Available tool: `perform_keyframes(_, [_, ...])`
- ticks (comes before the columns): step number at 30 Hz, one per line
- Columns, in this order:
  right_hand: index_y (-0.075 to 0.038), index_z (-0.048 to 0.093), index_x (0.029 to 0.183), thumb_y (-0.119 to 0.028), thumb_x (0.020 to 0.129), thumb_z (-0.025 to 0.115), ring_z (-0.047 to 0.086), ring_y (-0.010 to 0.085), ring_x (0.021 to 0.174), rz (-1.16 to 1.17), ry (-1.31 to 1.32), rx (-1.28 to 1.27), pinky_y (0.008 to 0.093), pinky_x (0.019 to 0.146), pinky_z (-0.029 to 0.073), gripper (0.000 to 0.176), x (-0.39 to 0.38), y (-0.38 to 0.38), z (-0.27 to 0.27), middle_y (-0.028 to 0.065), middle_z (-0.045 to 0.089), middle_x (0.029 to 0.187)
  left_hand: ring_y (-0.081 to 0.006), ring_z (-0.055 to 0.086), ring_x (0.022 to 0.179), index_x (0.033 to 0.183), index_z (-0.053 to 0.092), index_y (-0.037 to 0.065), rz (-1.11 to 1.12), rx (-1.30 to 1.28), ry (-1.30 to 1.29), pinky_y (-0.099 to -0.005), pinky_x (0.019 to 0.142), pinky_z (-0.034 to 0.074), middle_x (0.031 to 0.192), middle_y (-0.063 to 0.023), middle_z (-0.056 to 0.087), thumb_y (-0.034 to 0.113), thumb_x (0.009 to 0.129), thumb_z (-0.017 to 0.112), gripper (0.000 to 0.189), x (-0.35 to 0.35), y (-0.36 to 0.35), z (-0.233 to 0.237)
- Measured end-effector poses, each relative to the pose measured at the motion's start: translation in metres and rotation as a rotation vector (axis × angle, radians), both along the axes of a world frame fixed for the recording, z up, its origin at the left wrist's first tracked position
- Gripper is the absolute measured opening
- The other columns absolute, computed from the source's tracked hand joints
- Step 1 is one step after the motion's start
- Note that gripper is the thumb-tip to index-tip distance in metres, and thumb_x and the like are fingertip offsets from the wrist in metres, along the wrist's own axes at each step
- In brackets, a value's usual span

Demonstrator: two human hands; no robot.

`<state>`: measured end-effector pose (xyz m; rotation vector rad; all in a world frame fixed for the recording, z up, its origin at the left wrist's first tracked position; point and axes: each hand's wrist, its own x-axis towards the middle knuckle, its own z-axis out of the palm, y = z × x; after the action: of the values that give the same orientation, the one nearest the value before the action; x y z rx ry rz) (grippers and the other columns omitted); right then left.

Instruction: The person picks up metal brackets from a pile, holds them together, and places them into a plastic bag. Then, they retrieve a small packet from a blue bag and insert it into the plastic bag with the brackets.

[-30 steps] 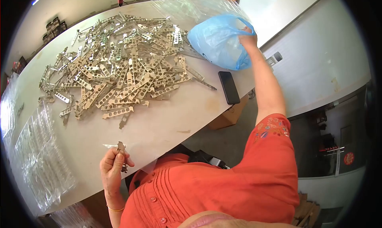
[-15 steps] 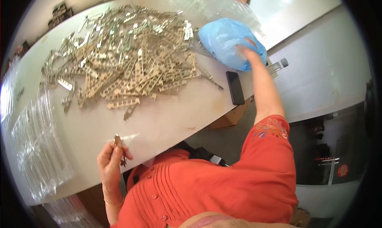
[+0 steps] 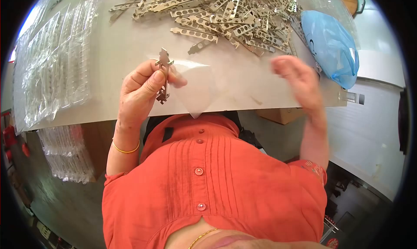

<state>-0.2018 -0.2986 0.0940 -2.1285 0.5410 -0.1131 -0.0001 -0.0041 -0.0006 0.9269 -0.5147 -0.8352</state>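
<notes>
My left hand (image 3: 145, 86) is closed around a slim metal bracket (image 3: 163, 58), held upright between thumb and fingers above the table's front edge. A clear plastic sheet or small bag (image 3: 195, 90) hangs by the same fingers. My right hand (image 3: 299, 77) is over the table to the right, blurred by motion with its fingers bent. Whether anything is in it I cannot make out. Behind both hands lies a big pile of perforated metal brackets (image 3: 234, 18). A blue plastic bag (image 3: 332, 49) sits beyond my right hand.
Stacked clear plastic trays (image 3: 54, 62) cover the left of the white table (image 3: 117, 49). More clear trays (image 3: 67, 153) stand below its left edge. Clear plastic (image 3: 321, 1) lies behind the blue bag. A cardboard box (image 3: 280, 115) is under the table.
My right hand has come out of the blue bag and moved back towards my body. My left hand still holds the bracket. The view has shifted, with the pile now higher in frame.
</notes>
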Motion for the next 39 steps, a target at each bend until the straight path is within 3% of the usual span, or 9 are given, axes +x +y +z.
perform_keyframes(2, [-0.001, 0.067, 0.120, -0.029, 0.104, 0.057, 0.061, 0.0130, 0.108, 0.150, 0.176, 0.261, 0.0301, 0.096, 0.047, 0.034, 0.025, 0.027, -0.021, 0.0037, 0.068, 0.113, -0.0145, 0.064, 0.083, 0.104, 0.063, 0.001, 0.015, 0.018, -0.054, -0.0273, 0.075, 0.048, 0.096, -0.0076, 0.071, 0.018, 0.104, 0.055, 0.019, -0.004, -0.001, 0.004])
perform_keyframes(5, [-0.004, 0.067, 0.122, -0.030, 0.101, 0.062, 0.061, 0.0110, 0.099, 0.293, 0.176, 0.453, 0.0281, 0.092, 0.048, 0.034, 0.054, 0.064, -0.039, 0.0023, 0.069, 0.107, -0.0077, 0.057, 0.075, 0.102, 0.065, 0.002, -0.031, 0.053, -0.158, -0.0228, 0.067, 0.045, 0.094, -0.0055, 0.071, 0.017, 0.103, 0.057, 0.017, 0.001, 0.005, 0.012])
perform_keyframes(7, [-0.004, 0.067, 0.123, -0.029, 0.100, 0.065, 0.061, 0.0113, 0.103, 0.370, 0.164, 0.845, 0.0294, 0.095, 0.048, 0.035, 0.066, 0.076, -0.046, 0.0041, 0.069, 0.111, -0.0232, 0.066, 0.095, 0.101, 0.064, -0.004, -0.123, 0.165, -0.274, -0.0371, 0.089, 0.052, 0.099, -0.0118, 0.067, 0.017, 0.103, 0.056, 0.022, 0.005, 0.011, 0.013])
perform_keyframes(14, [-0.004, 0.069, 0.117, -0.013, 0.100, 0.064, 0.066, 0.0093, 0.085, 0.233, -0.252, 0.720, 0.0244, 0.078, 0.054, 0.020, 0.087, 0.083, -0.069, 0.0032, 0.072, 0.097, -0.0237, 0.065, 0.100, 0.095, 0.063, -0.004, -0.037, 0.190, -0.375, -0.0354, 0.086, 0.053, 0.111, -0.0174, 0.064, 0.015, 0.102, 0.057, 0.022, 0.006, 0.008, 0.019])
perform_keyframes(21, [-0.005, 0.066, 0.124, -0.008, 0.100, 0.062, 0.069, 0.0115, 0.095, 0.029, -0.423, 0.699, 0.0256, 0.081, 0.054, 0.025, 0.097, 0.101, -0.075, 0.0050, 0.074, 0.102, -0.0226, 0.062, 0.110, 0.097, 0.067, -0.001, -0.037, 0.118, -0.336, -0.0304, 0.083, 0.053, 0.129, -0.0196, 0.058, 0.012, 0.101, 0.057, 0.018, -0.011, 0.001, 0.008])
perform_keyframes(23, [-0.005, 0.065, 0.127, -0.008, 0.100, 0.061, 0.069, 0.0125, 0.097, 0.059, -0.433, 0.712, 0.0261, 0.082, 0.054, 0.027, 0.100, 0.105, -0.076, 0.0060, 0.073, 0.103, -0.0185, 0.063, 0.107, 0.097, 0.067, -0.006, -0.127, 0.214, -0.296, -0.0318, 0.091, 0.051, 0.128, -0.0149, 0.058, 0.008, 0.101, 0.058, 0.016, -0.011, 0.003, 0.011])
perform_keyframes(24, [-0.004, 0.065, 0.126, -0.008, 0.100, 0.061, 0.069, 0.0128, 0.097, 0.053, -0.434, 0.723, 0.0266, 0.083, 0.054, 0.026, 0.101, 0.107, -0.075, 0.0066, 0.073, 0.104, -0.0103, 0.063, 0.092, 0.102, 0.066, 0.000, -0.066, 0.253, -0.398, -0.0215, 0.064, 0.045, 0.116, -0.0090, 0.065, 0.015, 0.101, 0.058, 0.018, -0.013, 0.001, 0.008])
perform_keyframes(30, [-0.001, 0.066, 0.121, -0.012, 0.100, 0.063, 0.068, 0.0125, 0.100, 0.093, -0.317, 0.706, 0.0270, 0.086, 0.054, 0.024, 0.101, 0.101, -0.067, 0.0070, 0.073, 0.104, -0.0065, 0.061, 0.082, 0.103, 0.067, 0.001, -0.066, 0.266, -0.301, -0.0207, 0.059, 0.040, 0.092, -0.0018, 0.068, 0.018, 0.104, 0.055, 0.020, -0.010, 0.002, 0.011])
perform_keyframes(39, [-0.003, 0.074, 0.100, -0.018, 0.096, 0.070, 0.059, 0.0058, 0.079, -0.014, -0.317, 0.703, 0.0221, 0.075, 0.049, 0.016, 0.099, 0.087, -0.079, 0.0005, 0.070, 0.087, -0.0162, 0.068, 0.085, 0.104, 0.064, -0.003, 0.018, 0.300, -0.234, -0.0275, 0.075, 0.055, 0.095, -0.0108, 0.071, 0.017, 0.105, 0.052, 0.023, -0.010, 0.007, 0.009])
